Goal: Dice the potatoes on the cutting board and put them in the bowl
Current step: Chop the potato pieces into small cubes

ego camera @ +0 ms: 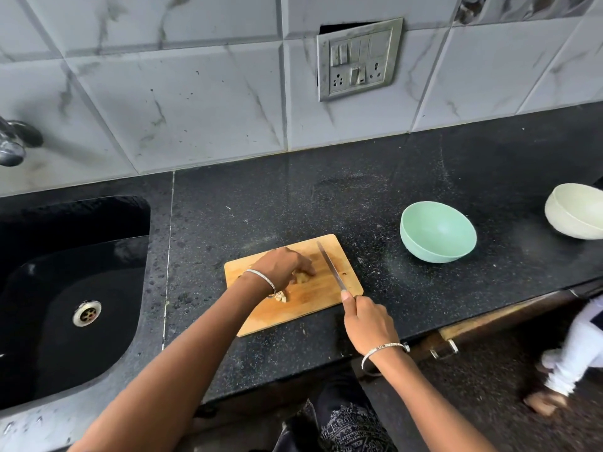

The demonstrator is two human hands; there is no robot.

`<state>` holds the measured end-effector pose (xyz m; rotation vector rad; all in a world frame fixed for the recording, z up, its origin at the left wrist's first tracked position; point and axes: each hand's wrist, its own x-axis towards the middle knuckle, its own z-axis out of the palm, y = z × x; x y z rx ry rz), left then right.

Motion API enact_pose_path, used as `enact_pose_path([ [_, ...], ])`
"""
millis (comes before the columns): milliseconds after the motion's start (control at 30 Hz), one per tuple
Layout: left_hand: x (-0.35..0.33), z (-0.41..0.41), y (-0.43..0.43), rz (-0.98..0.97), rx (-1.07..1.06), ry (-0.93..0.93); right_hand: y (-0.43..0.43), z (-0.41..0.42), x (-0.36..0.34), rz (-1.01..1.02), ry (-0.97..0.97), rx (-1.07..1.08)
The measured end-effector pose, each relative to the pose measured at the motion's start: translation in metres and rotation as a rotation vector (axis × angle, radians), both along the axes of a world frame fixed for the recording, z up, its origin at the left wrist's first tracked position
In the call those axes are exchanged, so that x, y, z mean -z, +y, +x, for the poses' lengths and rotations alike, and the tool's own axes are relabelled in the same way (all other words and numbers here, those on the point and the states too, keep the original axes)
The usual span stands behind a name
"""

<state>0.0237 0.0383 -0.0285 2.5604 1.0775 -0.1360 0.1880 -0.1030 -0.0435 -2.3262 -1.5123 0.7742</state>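
Observation:
A wooden cutting board lies on the black counter. My left hand reaches over its middle, fingers curled down on pale potato pieces that it mostly hides. A few more diced bits lie by my wrist. My right hand grips the handle of a knife at the board's right edge; the blade points away from me, to the right of the potato. A mint green bowl stands on the counter to the right of the board, and nothing shows inside it.
A black sink with a metal drain sits left of the board, a tap above it. A cream bowl stands at the far right. A switch panel hangs on the tiled wall. Another person's leg and foot are on the floor at right.

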Motion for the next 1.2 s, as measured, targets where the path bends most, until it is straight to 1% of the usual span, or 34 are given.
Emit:
enact_pose_path([
  [133, 0.000, 0.003, 0.003, 0.087, -0.025, 0.010, -0.007, 0.000, 0.000, -0.017, 0.014, -0.017],
  [267, 0.008, 0.003, -0.005, 0.182, -0.165, -0.029, -0.007, -0.003, 0.005, -0.035, 0.022, -0.014],
  [400, 0.020, 0.006, -0.017, 0.183, -0.345, -0.105, -0.003, -0.013, 0.009, -0.049, 0.039, -0.030],
  [533, 0.025, 0.007, -0.022, 0.187, -0.465, -0.178, 0.001, -0.018, 0.006, -0.063, 0.035, -0.053],
  [700, 0.024, 0.005, -0.024, 0.134, -0.511, -0.248, 0.004, -0.017, -0.001, -0.060, 0.023, -0.077],
  [833, 0.021, 0.005, -0.024, 0.116, -0.531, -0.264, 0.008, -0.019, -0.003, -0.062, -0.002, -0.094],
  [1000, 0.023, 0.004, -0.023, 0.076, -0.562, -0.284, 0.010, -0.032, 0.003, -0.050, -0.111, -0.110],
  [1067, 0.023, 0.004, -0.022, 0.078, -0.557, -0.270, 0.011, -0.032, 0.004, -0.068, -0.134, -0.117],
  [1200, 0.020, 0.004, -0.021, 0.083, -0.499, -0.244, 0.012, -0.031, 0.002, -0.084, -0.121, -0.124],
])
